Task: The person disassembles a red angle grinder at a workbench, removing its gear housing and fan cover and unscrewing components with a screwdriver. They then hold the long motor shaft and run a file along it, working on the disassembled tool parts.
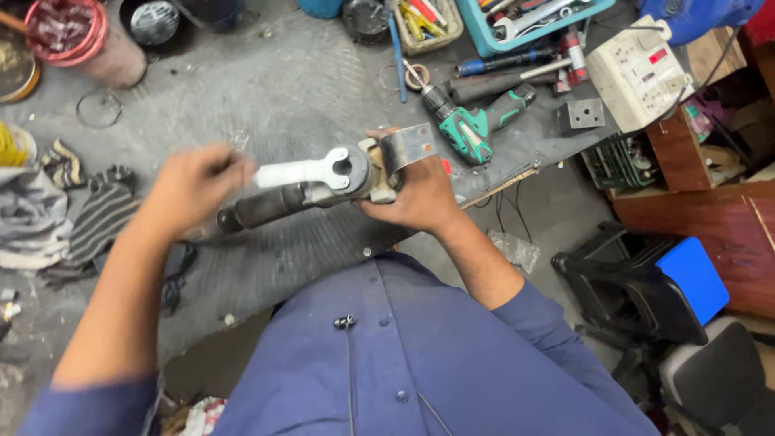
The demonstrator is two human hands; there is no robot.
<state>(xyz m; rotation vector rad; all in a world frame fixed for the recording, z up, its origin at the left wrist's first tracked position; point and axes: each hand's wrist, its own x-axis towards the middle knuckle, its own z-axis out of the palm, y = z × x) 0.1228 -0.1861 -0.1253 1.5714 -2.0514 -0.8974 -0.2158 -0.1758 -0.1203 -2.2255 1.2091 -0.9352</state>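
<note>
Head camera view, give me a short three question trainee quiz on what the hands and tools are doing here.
1. True or false: the right hand grips the head end of the angle grinder, by its metal guard.
2. Which tool is the left hand working on the grinder?
A. a hammer
B. a white pin spanner
C. a screwdriver
3. Fill in: the green cordless drill lies on the ______ of the grinder from the person.

Key
1. True.
2. B; the hand is blurred, so its exact grip is unclear.
3. Far side, on the grey workbench.
</note>
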